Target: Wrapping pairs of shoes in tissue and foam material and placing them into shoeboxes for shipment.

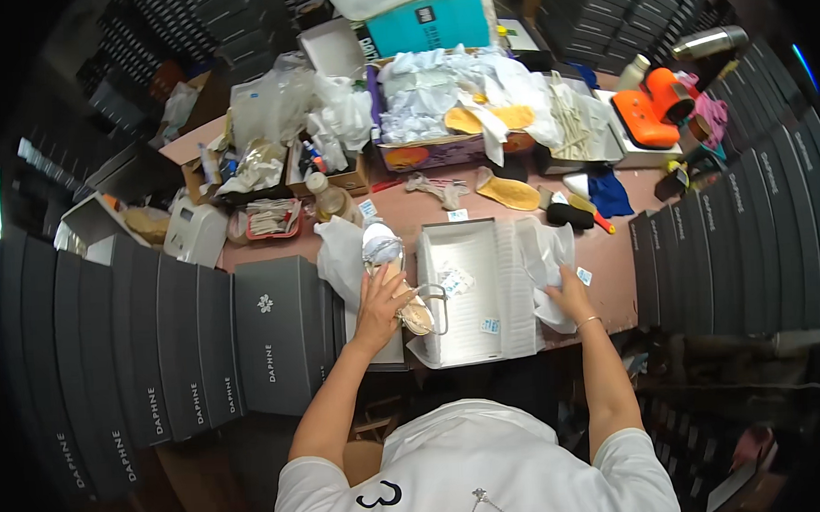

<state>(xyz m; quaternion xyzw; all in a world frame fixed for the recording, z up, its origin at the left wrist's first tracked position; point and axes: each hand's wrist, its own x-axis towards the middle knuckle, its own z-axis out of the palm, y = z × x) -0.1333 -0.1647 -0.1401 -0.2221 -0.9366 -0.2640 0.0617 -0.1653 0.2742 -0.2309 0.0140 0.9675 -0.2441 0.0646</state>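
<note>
My left hand (379,309) is closed over a strappy sandal (414,315) with a beige insole, left of the open box. White padding fills the sandal's far end, and a thin silvery strap loops out beside it. In front of me lies an open shoe box (460,245), lined with white foam sheet (517,297) that hangs over its near and right edges. Small printed packets (455,280) rest inside the box. At its right, my right hand (572,296) grips the edge of a crumpled sheet of white tissue paper (546,259).
Dark shoe boxes (272,335) stand in rows at left; more boxes (702,243) line the right. Behind the open box are a carton of crumpled paper (451,149), a yellow insole (508,192), a black brush (569,216) and an orange tape dispenser (642,118).
</note>
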